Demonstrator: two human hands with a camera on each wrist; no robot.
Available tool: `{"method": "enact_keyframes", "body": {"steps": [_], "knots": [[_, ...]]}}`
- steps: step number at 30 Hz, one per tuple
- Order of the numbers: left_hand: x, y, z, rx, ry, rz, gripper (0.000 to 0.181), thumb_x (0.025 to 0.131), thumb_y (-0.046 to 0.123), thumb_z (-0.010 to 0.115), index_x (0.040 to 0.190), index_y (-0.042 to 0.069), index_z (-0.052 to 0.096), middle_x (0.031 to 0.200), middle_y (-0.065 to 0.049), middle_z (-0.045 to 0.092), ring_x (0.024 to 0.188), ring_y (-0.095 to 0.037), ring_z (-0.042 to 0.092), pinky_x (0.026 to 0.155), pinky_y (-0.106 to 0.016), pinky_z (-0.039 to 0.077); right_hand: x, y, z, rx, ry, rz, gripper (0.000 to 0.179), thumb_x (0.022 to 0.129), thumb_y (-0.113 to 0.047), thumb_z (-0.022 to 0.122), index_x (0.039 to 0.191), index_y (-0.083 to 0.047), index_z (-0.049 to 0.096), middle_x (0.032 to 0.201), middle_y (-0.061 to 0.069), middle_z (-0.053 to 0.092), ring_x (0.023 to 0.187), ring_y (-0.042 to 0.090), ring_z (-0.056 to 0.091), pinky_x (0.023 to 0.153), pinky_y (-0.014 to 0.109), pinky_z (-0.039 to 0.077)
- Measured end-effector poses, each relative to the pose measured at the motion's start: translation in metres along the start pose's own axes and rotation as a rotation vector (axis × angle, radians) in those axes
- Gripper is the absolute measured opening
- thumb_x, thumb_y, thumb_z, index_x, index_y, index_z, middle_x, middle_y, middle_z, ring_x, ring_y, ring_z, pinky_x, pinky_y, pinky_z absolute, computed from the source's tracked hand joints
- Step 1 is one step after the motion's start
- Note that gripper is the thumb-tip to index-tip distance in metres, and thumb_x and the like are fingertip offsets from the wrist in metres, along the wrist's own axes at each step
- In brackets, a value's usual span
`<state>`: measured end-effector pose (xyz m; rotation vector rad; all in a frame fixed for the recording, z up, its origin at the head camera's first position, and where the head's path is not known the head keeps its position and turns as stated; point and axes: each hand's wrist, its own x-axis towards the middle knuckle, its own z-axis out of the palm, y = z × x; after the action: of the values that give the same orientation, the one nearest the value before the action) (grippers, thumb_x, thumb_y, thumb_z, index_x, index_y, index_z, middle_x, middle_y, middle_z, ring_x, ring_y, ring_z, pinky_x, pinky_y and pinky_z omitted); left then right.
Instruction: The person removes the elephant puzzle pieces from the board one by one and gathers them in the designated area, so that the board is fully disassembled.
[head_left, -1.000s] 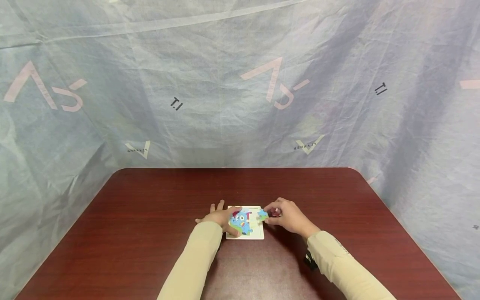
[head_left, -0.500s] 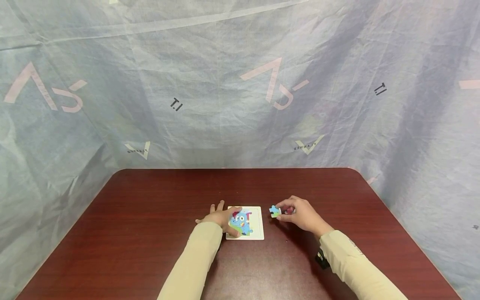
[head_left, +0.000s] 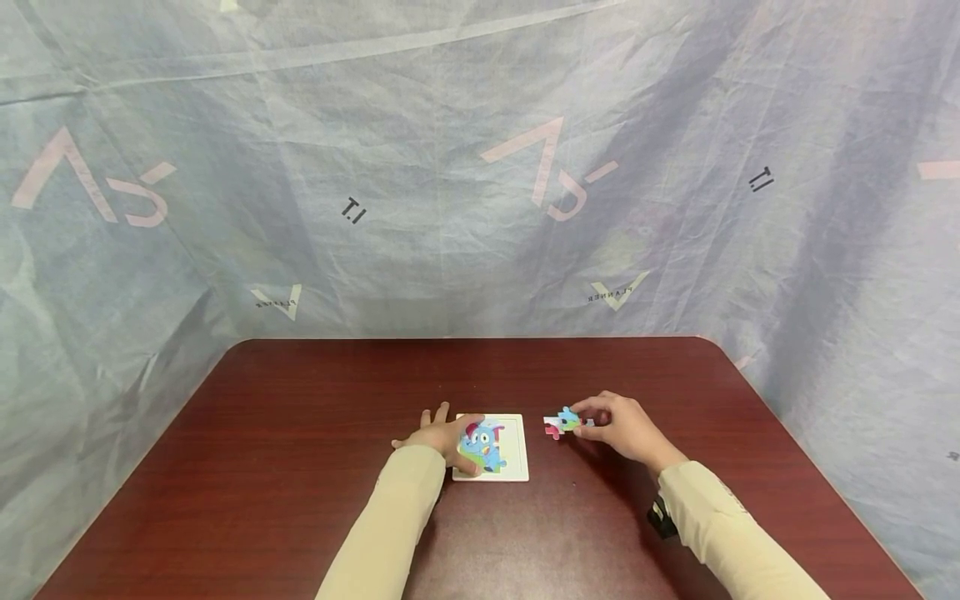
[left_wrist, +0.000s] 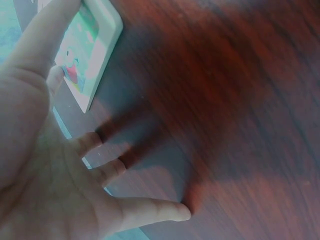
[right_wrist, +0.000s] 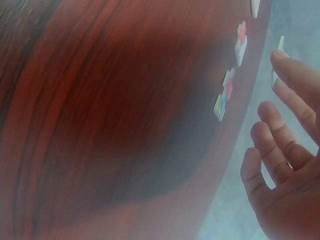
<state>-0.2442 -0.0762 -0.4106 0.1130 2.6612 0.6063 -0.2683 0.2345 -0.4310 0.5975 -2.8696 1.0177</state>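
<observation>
My left hand lies spread at the left side of a white-framed jigsaw board. Its thumb and index finger rest across the board, over a partly filled picture of a blue cartoon elephant. The left wrist view shows the other fingers splayed on the table beside the board. To the right, my right hand pinches a blue and green puzzle piece between thumb and index finger. In the right wrist view that puzzle piece is edge-on, raised above the table, while the remaining fingers are loosely bent.
A pink and white loose piece lies on the table just right of the board; another loose piece is partly hidden by my right hand. The dark red table ends before a grey cloth backdrop.
My right hand has moved right with the pinched piece, from over the board's right edge to above the loose pieces. My left hand has stayed on the board.
</observation>
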Motion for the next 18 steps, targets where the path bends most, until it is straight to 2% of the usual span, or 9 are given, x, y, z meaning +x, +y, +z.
{"method": "enact_keyframes", "body": {"steps": [11,18], "knots": [[-0.003,0.001,-0.001,0.002,-0.003,-0.004,0.085,0.085,0.029,0.085,0.156,0.034,0.040,0.169,-0.014,0.014,0.154,-0.042,0.007,0.100,-0.086,0.017,-0.007,0.011,-0.010,-0.010,0.006,0.041,0.031,0.087,-0.018,0.082,0.116,-0.009,0.075,0.094,0.003,0.064,0.079,0.017,0.051,0.068,0.033,0.045],[0.002,-0.001,0.001,0.004,0.004,-0.002,0.086,0.083,0.029,0.086,0.156,0.035,0.040,0.168,-0.014,0.015,0.154,-0.042,0.008,0.100,-0.087,0.017,-0.010,0.022,-0.015,-0.042,0.020,0.047,0.032,0.086,-0.021,0.083,0.116,-0.010,0.076,0.093,0.000,0.063,0.079,0.015,0.052,0.068,0.033,0.045]]}}
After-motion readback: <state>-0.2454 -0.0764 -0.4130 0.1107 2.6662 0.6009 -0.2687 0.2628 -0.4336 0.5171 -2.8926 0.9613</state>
